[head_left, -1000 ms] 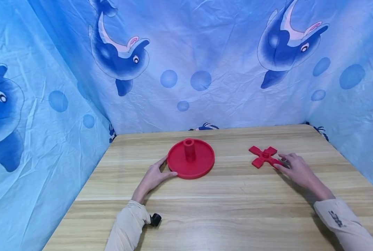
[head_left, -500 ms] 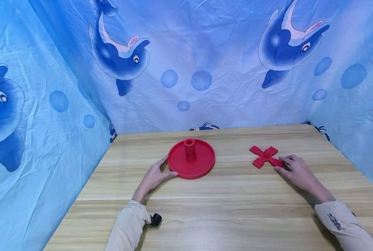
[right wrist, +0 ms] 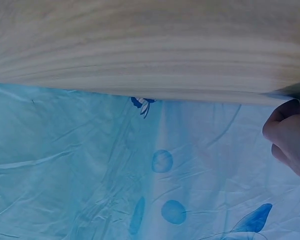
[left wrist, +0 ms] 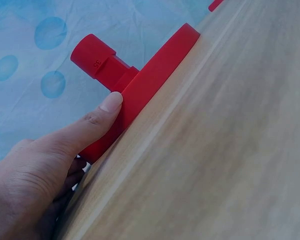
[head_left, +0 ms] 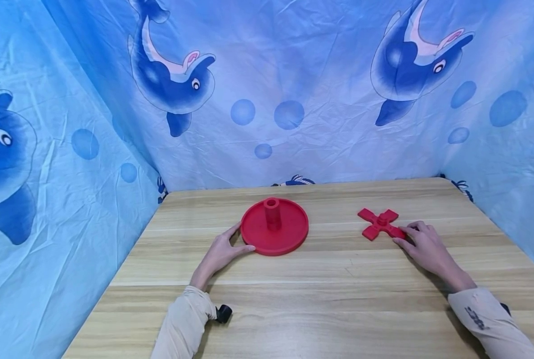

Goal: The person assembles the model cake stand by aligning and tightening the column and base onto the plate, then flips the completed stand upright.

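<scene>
A round red tray-like base [head_left: 289,238] with a raised rim and an upright hollow post [head_left: 273,217] stands on the table. My left hand [head_left: 219,253] holds its left side, thumb on the front rim and fingers along the far left edge. In the left wrist view the thumb [left wrist: 111,102] presses the rim of the base, and the post bears a small number. To the right lies a flat red cross-shaped piece [head_left: 382,223] with a raised hub. My right hand [head_left: 424,247] pinches the end of its near right arm. Only part of this hand shows in the right wrist view.
The wood-grain table [head_left: 294,309] carries both red parts, with a wide gap between them. A blue curtain [head_left: 330,134] printed with dolphins and bubbles surrounds its back and sides. A small black device [head_left: 223,314] sits at the left cuff.
My right hand has closed its thumb and fingers onto the cross-shaped piece's arm. The left hand and the round base stay in place; the head view shifts slightly.
</scene>
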### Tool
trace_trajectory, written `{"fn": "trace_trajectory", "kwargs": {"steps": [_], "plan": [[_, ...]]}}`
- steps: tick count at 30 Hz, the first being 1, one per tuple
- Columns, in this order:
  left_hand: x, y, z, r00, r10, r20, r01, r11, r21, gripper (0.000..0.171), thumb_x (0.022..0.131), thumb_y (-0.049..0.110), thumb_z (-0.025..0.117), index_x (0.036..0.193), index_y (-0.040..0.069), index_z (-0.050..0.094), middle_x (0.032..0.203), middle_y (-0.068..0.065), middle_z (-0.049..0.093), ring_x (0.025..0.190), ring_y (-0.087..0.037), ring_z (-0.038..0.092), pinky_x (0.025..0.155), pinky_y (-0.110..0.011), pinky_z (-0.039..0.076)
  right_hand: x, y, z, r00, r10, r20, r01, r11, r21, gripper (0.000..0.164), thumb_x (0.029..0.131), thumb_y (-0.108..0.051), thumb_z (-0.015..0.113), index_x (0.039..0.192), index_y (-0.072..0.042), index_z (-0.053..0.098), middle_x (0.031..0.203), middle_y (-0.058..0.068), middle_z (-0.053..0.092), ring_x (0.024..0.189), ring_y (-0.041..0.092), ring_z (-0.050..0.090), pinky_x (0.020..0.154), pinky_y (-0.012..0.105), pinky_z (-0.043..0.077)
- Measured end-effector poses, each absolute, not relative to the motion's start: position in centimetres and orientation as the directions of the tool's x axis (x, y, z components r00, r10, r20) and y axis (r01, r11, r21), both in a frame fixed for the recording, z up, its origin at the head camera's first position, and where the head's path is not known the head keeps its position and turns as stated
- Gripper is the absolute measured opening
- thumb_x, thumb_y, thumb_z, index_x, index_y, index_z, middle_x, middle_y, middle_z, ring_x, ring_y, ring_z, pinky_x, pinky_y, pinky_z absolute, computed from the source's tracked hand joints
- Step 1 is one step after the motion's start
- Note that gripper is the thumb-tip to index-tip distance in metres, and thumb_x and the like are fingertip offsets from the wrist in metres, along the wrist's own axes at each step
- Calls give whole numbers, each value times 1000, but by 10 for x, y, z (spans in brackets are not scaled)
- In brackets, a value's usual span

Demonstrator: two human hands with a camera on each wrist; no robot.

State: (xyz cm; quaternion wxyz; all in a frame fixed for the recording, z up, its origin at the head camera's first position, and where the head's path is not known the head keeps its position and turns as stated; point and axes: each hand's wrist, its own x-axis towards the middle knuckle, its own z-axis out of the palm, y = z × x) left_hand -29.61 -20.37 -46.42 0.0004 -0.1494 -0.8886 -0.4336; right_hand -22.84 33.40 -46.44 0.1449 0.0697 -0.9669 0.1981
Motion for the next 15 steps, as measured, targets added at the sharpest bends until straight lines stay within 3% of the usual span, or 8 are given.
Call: {"fn": "trace_trajectory", "kwargs": {"steps": [15], "plan": [[-295, -203, -463, -956, 265, 125, 262, 582, 770, 101, 82, 50, 87, 160, 10, 39, 158, -13, 45, 148, -33, 36, 117, -55, 34, -230, 329, -460, -943, -44, 329, -183, 897, -404, 41, 98, -8, 70, 126, 20, 60, 108, 32, 55, 92, 42, 46, 73, 51, 42]]}}
